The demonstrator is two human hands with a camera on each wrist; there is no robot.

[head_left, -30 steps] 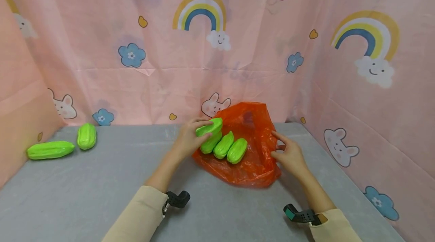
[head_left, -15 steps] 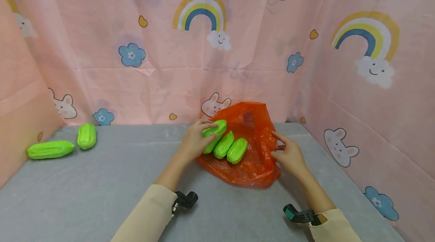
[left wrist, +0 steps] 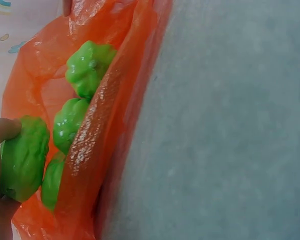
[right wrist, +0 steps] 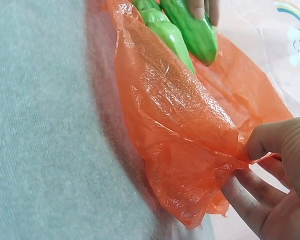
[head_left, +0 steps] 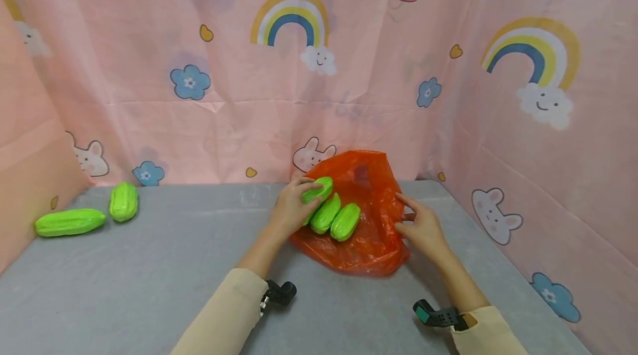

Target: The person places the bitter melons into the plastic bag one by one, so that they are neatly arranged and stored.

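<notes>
Green and ridged, two loose vegetables (head_left: 123,202) lie on the grey table (head_left: 124,288) at far left, well apart from the rest. Next, the left hand (head_left: 291,208) grips a held vegetable (head_left: 323,185) between thumb and fingers, over the left side of the orange bag (head_left: 371,258); I cannot tell whether it bears on those below. Three bagged vegetables (head_left: 345,222) lie side by side inside. Right hand (head_left: 423,227) pinches the bag's right rim. I'd judge it best to bring the held one low before release, with the right pinch steady so the thin film does not fold in. Edges: pink curtain (head_left: 349,89) close behind the bag; I'd work from front or left, where the table runs widest.
</notes>
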